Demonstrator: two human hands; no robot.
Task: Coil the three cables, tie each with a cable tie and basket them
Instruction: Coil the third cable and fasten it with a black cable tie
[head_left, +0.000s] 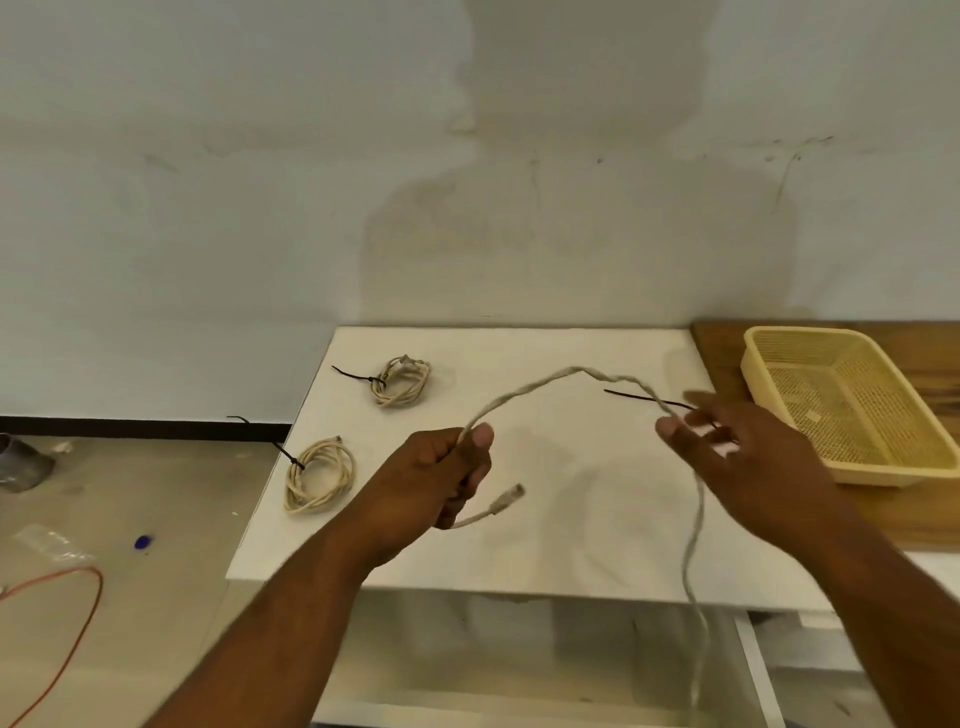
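Note:
My left hand (447, 470) is closed around a grey loose cable (545, 379) near its plug end (511, 493), which sticks out below the fist. The cable arches over the white table (545, 545) to my right hand (737, 447), whose fingers are spread with the cable running through them; from there it hangs off the front edge. A black cable tie (639, 397) lies on the table behind my right hand. Two coiled cables, each with a black tie, lie at the left: one far (402, 382), one near (319, 475). The yellow basket (852, 400) stands empty at the right.
The basket rests on a wooden board (727, 353) at the table's right. A wall rises directly behind the table. On the floor to the left lie an orange cord (78, 613), a blue scrap (143, 542) and a plastic bag (52, 540).

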